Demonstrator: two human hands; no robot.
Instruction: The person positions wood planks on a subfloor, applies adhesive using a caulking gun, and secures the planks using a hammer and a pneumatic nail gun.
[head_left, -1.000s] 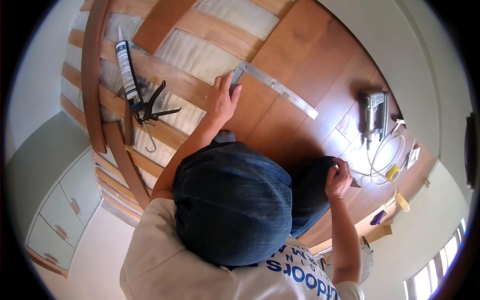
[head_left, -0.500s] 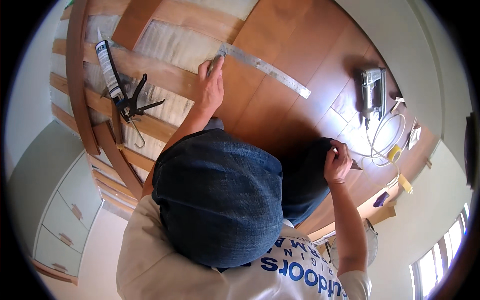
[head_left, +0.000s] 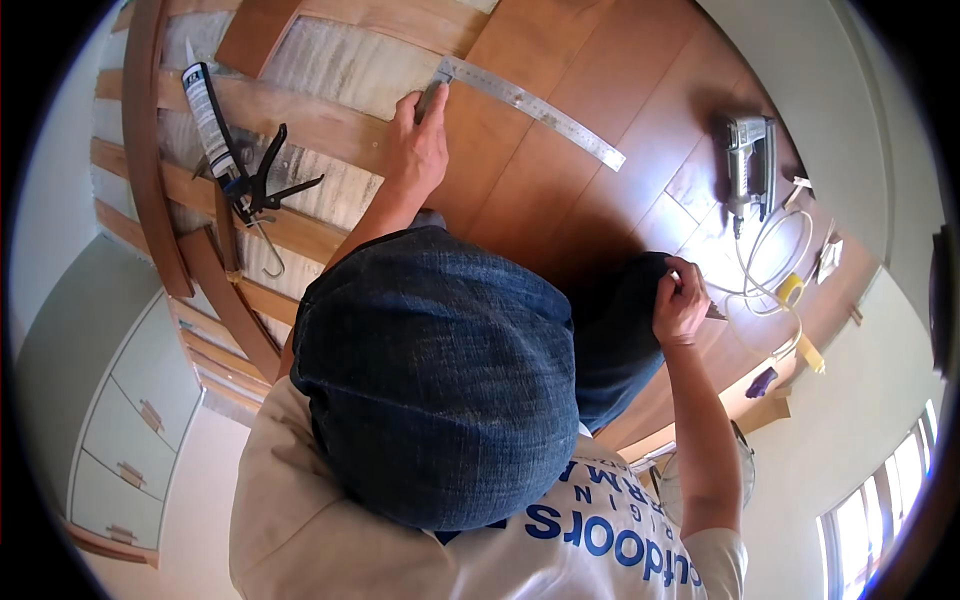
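My left hand grips the short stock of a metal try square at the edge of the laid floorboards. The square's long ruled blade lies across the brown boards, slanting down to the right. At my knee in dark jeans, my right hand is closed with its fingers curled; what they hold, if anything, is hidden. Just beyond that hand, a small dark piece with a toothed edge shows, mostly covered.
Left of my arm, a caulking gun rests on wooden battens. Loose planks lie farther left, near a pale drawer cabinet. To the right are a nail gun, its coiled hose and yellow tape.
The view has shifted a little, so the floor things sit slightly higher in the picture. My left hand keeps hold of the square, and my right hand stays by the knee.
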